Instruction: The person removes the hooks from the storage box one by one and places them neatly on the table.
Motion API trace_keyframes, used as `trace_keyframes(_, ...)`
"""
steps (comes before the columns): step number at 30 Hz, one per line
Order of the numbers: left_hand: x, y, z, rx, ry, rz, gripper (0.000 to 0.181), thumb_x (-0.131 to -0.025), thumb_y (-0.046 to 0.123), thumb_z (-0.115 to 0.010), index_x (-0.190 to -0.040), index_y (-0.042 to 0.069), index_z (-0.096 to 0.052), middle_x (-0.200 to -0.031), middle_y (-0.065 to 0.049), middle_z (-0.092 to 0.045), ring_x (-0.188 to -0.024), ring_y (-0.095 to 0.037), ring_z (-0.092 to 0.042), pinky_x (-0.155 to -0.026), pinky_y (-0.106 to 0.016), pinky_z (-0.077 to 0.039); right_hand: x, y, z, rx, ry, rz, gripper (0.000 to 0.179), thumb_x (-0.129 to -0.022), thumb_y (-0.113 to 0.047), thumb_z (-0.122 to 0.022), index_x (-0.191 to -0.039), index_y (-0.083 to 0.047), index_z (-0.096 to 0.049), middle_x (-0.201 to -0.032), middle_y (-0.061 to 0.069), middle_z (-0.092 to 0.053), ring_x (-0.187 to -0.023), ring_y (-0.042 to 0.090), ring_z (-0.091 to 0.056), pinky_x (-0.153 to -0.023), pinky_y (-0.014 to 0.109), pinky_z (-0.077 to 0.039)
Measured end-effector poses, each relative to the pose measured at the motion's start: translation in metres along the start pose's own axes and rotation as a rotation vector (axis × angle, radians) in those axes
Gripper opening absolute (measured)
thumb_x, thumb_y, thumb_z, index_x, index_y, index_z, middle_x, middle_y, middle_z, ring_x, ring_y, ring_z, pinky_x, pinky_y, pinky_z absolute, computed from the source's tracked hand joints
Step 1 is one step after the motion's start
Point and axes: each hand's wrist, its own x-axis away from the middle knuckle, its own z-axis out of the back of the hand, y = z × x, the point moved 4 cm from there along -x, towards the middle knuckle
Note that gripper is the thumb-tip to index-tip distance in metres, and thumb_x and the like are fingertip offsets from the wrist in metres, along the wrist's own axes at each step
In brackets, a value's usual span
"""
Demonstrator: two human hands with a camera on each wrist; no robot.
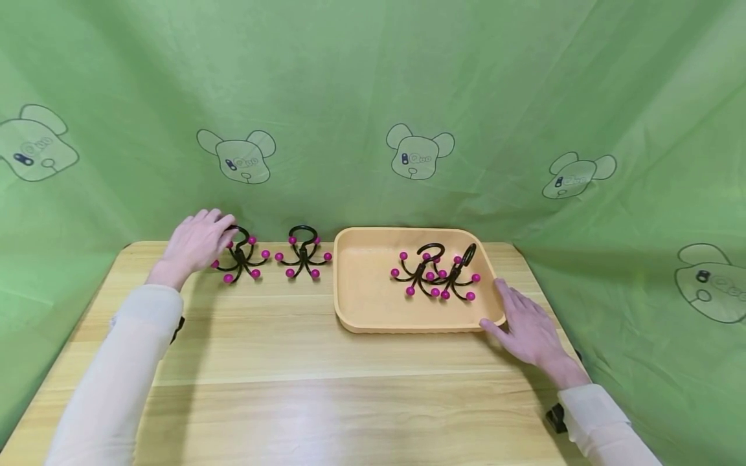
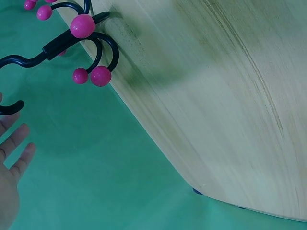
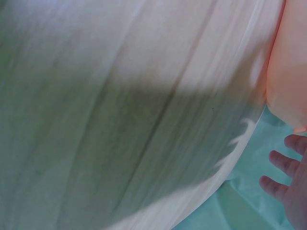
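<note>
Since left grip [image 1: 198, 241] sits at upper hook [image 2: 12, 108] of leftmost rack [image 1: 240, 257], best to pinch that hook between thumb and fingertips, then raise straight up. Visible fingers spread in wrist view; whether thumb and forefinger clamp hook is unclear. Rack rests on counter [image 1: 291, 395] just right of left grip; second rack [image 1: 303, 255] farther right, so path should clear its pink balls [image 1: 279, 257]. Tray [image 1: 364, 291] beyond that, two more racks [image 1: 419, 270] inside. Right grip [image 1: 530, 329] spread apart, thumb at tray rim's near corner: light steadying pressure there would suit.
</note>
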Motion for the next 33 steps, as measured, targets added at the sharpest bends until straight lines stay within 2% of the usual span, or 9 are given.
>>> trace_keyframes(7,0.003,-0.003,0.002,0.060,-0.022,0.039,0.055,-0.111,0.041,-0.051,-0.150,0.002,-0.048,-0.147,-0.032,-0.054,-0.134,-0.050,-0.053,-0.112,-0.068,-0.045,0.000,0.000,0.000,0.001,-0.001,-0.002,0.098,-0.102,-0.060,-0.056,-0.169,-0.006,-0.010,-0.169,0.028,-0.031,-0.149,0.053,-0.041,-0.121,0.068,-0.035)
trace_keyframes(11,0.005,-0.003,0.004,0.098,-0.012,0.058,0.063,-0.109,0.045,-0.054,-0.153,0.001,-0.044,-0.150,-0.032,-0.052,-0.137,-0.050,-0.051,-0.114,-0.068,-0.043,0.000,0.000,-0.001,0.001,-0.001,-0.001,0.097,-0.102,-0.060,-0.055,-0.169,-0.006,-0.011,-0.169,0.028,-0.031,-0.149,0.053,-0.041,-0.121,0.068,-0.035)
trace_keyframes(15,0.006,0.002,0.008,0.097,-0.012,0.059,0.072,-0.108,0.052,-0.053,-0.155,-0.001,-0.042,-0.152,-0.031,-0.051,-0.139,-0.050,-0.049,-0.117,-0.067,-0.041,0.000,0.001,-0.001,0.001,0.001,0.000,0.097,-0.102,-0.060,-0.055,-0.169,-0.007,-0.010,-0.169,0.028,-0.032,-0.149,0.053,-0.041,-0.121,0.068,-0.035)
trace_keyframes(21,0.004,0.019,0.016,0.069,0.015,0.017,0.079,-0.104,0.057,-0.056,-0.154,-0.003,-0.043,-0.149,-0.030,-0.055,-0.137,-0.048,-0.052,-0.115,-0.065,-0.043,-0.001,0.000,0.000,0.003,0.001,0.001,0.097,-0.102,-0.060,-0.055,-0.169,-0.006,-0.011,-0.169,0.028,-0.032,-0.149,0.053,-0.041,-0.121,0.067,-0.035)
trace_keyframes(27,0.000,0.037,0.022,0.043,0.077,-0.032,0.075,-0.102,0.055,-0.061,-0.151,-0.001,-0.048,-0.145,-0.027,-0.058,-0.135,-0.046,-0.054,-0.111,-0.062,-0.047,-0.001,0.000,0.000,0.004,-0.009,-0.001,0.097,-0.102,-0.060,-0.055,-0.169,-0.006,-0.009,-0.169,0.029,-0.031,-0.150,0.053,-0.040,-0.122,0.067,-0.034)
trace_keyframes(33,-0.006,0.057,0.024,0.067,0.111,-0.070,0.071,-0.101,0.053,-0.064,-0.149,0.002,-0.051,-0.144,-0.025,-0.060,-0.135,-0.044,-0.055,-0.113,-0.061,-0.047,-0.001,0.000,0.001,0.000,-0.013,-0.008,0.097,-0.102,-0.061,-0.054,-0.170,-0.007,-0.009,-0.169,0.029,-0.031,-0.149,0.054,-0.040,-0.122,0.068,-0.034)
